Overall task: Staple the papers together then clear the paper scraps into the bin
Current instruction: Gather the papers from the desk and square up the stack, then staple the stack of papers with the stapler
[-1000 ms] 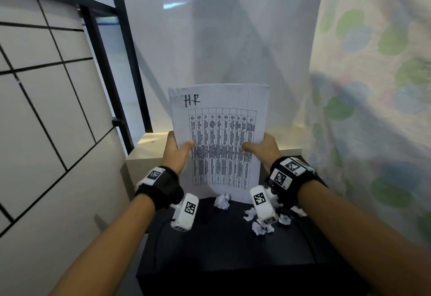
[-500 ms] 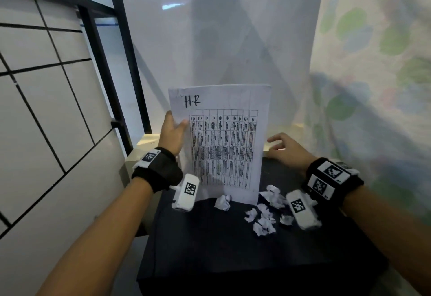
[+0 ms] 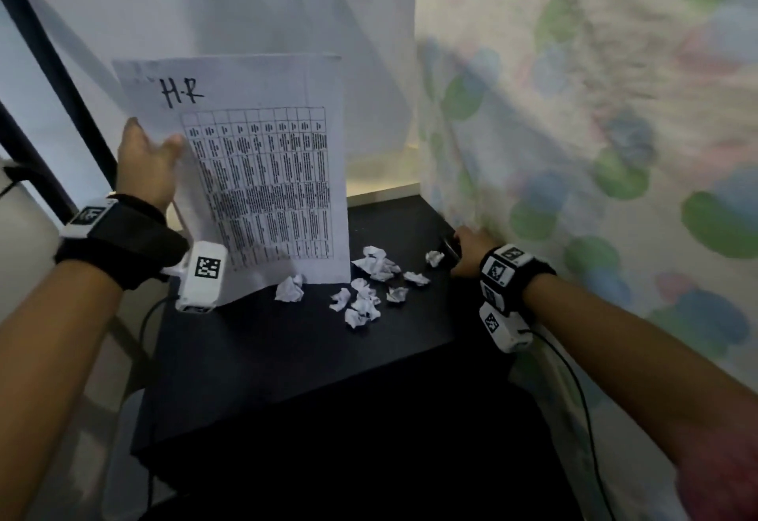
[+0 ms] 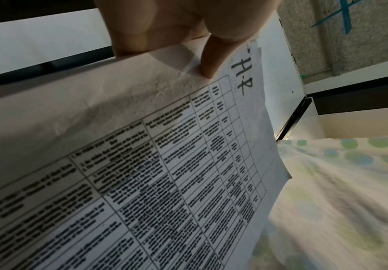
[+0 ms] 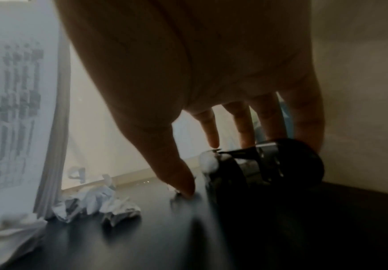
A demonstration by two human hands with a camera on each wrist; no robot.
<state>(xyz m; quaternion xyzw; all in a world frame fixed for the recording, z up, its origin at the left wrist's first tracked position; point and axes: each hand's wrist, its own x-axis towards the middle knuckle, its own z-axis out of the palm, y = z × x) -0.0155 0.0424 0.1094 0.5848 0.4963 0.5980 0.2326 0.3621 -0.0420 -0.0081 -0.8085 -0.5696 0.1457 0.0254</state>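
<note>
A stack of printed papers (image 3: 262, 175) marked "H-R" stands upright on its bottom edge on the black table (image 3: 287, 356). My left hand (image 3: 154, 143) grips its left edge, thumb (image 4: 207, 69) on the front sheet (image 4: 165, 164) and fingers behind. Several crumpled paper scraps (image 3: 365, 295) lie on the table right of the stack. A black stapler (image 3: 450, 249) sits at the table's right edge by the curtain. My right hand (image 3: 467, 251) reaches down over the stapler (image 5: 269, 164) with fairly straight fingers (image 5: 246, 131), the thumb tip on the table beside it.
A dotted curtain (image 3: 594, 151) hangs close along the right side of the table. A black metal frame (image 3: 61, 81) rises at the left. A pale ledge (image 3: 381, 188) runs behind the table. A cable trails from each wrist camera.
My right hand let go of the papers' right edge and moved right and down to the stapler. The left hand now holds the stack alone, higher on its left edge.
</note>
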